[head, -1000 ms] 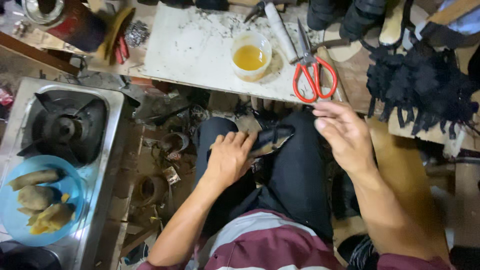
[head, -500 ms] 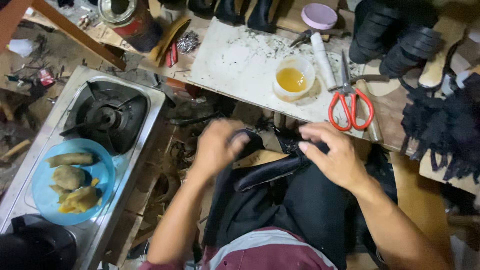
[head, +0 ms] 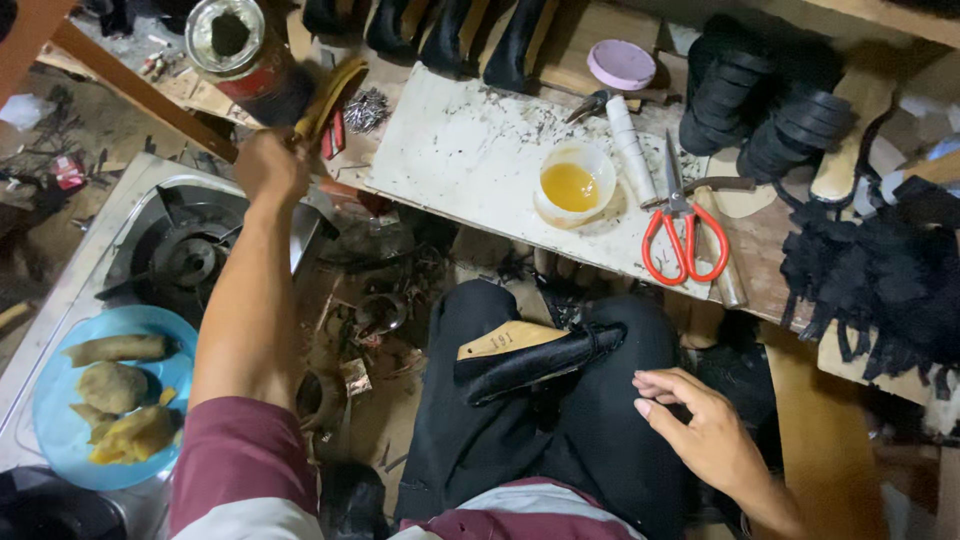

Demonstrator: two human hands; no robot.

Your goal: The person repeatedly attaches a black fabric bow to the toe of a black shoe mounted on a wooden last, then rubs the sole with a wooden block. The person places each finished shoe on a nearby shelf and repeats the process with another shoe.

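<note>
My left hand (head: 272,165) is stretched out to the far left and closed around the lower end of a yellow-handled brush (head: 325,100), whose dark bristles sit beside a red can (head: 235,50). A black shoe upper on a wooden last (head: 535,355) lies across my lap, with neither hand touching it. On my right thigh rests my right hand (head: 700,425), fingers extended and holding nothing, just right of the shoe.
A white board (head: 470,160) carries a cup of yellow glue (head: 572,185), a white tube (head: 630,150) and red-handled scissors (head: 685,235). Black soles (head: 760,110) and black straps (head: 880,270) lie at the right. A gas stove (head: 185,260) and a blue plate of food (head: 60,450) are at the left.
Both hands have let go of the shoe, which now lies on my lap. My left hand has reached up and left to the brush. The right hand has dropped onto my thigh.
</note>
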